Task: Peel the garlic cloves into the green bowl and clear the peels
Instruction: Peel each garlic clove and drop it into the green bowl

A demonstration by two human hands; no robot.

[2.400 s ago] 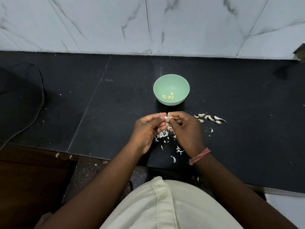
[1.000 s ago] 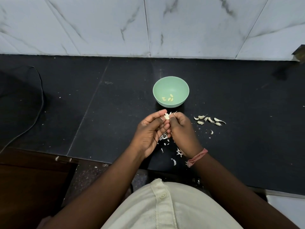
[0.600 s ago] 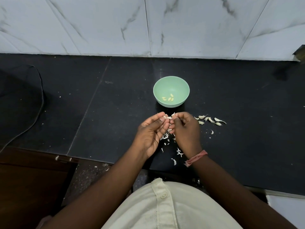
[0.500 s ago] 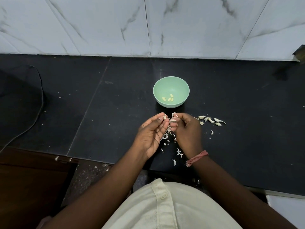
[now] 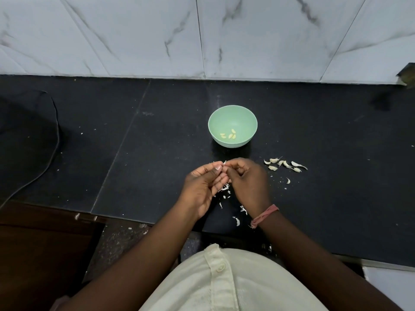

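Both hands pinching one garlic clove (image 5: 224, 169) over the counter: left hand (image 5: 203, 187) holds, right hand (image 5: 249, 184) strips skin. Risk: slippery clove pops out, misses the green bowl (image 5: 232, 110) just beyond, lands in the peels (image 5: 225, 190)

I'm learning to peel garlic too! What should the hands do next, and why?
Probably keep pulling skin off the clove pinched between left hand and right hand; white skin still shows on it. Afterwards it likely joins the peeled cloves in the green bowl.
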